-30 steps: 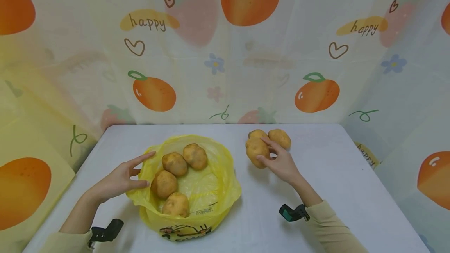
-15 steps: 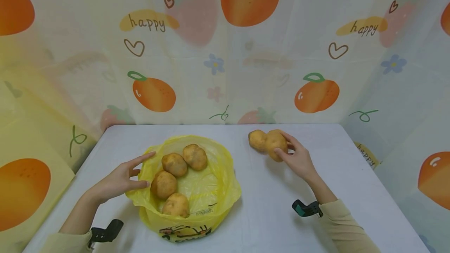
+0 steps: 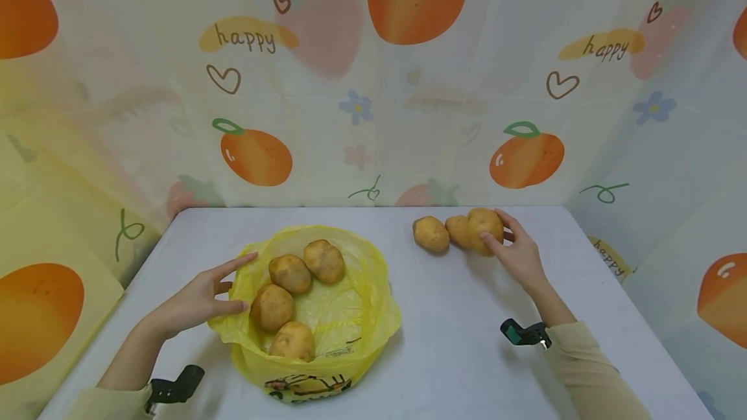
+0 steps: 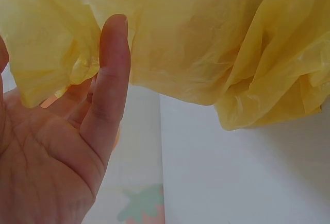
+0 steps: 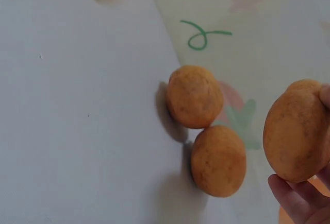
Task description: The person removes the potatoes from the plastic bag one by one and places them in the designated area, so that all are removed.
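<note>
In the head view my left hand (image 3: 189,303) holds the left rim of a yellow plastic bag (image 3: 373,336), index finger and thumb reaching over its edge. The left wrist view shows thin yellow film (image 4: 175,44) passing between my digits. Several potatoes (image 3: 290,273) lie inside the open bag, along its left side. At the table's far right, my right hand (image 3: 519,255) grips a potato (image 3: 486,231) between thumb and fingers, raised above the tabletop. Left of it a second potato (image 3: 458,230), partly hidden behind the held one, and a third potato (image 3: 430,234) sit side by side.
A white-covered table (image 3: 449,349) carries everything. Fruit-printed curtain (image 3: 373,148) hangs right behind its far edge and along both sides. Black wrist cameras (image 3: 177,385) are strapped at each cuff.
My right hand has moved to the right with the potato in its grip, passing in front of the two potatoes on the table. The left hand and bag have stayed put.
</note>
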{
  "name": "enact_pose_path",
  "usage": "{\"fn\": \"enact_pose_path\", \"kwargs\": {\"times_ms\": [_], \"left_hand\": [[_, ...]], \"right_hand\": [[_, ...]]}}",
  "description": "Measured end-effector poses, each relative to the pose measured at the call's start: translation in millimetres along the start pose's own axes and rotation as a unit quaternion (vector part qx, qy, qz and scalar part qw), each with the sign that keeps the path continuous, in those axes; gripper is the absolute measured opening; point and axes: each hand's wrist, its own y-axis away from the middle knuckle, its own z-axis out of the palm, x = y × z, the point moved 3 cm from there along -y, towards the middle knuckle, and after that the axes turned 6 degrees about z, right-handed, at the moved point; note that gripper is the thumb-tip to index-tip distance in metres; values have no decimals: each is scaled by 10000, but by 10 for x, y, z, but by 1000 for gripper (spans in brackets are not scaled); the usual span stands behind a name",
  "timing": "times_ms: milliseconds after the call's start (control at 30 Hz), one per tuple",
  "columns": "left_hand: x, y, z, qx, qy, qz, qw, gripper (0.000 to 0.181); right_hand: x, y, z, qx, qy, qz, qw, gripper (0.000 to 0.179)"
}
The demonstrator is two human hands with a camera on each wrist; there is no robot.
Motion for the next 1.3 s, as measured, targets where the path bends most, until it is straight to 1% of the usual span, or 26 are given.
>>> {"fn": "enact_pose_path", "kwargs": {"times_ms": [167, 333, 533, 667, 767, 967, 1300], "left_hand": [[-1, 8, 5, -33, 191, -20, 9998, 79], [2, 10, 8, -33, 191, -10, 9998, 78], [5, 12, 14, -65, 356, -42, 9993, 79], [4, 8, 6, -39, 186, 10, 9998, 78], [2, 5, 2, -50, 149, 11, 9999, 78], [9, 5, -3, -74, 136, -8, 9999, 78], [24, 6, -13, -26, -106, 8, 9999, 78]], "right_hand": [[72, -63, -50, 31, 16, 128, 9999, 68], [134, -117, -90, 57, 113, 311, 9994, 70], [208, -183, -130, 223, 166, 390, 9989, 68], [247, -220, -135, 287, 214, 398, 9986, 68], [270, -239, -129, 285, 227, 438, 9984, 68], [329, -277, -109, 235, 315, 675, 9969, 70], [449, -334, -57, 153, 847, 984, 9914, 67]]}}
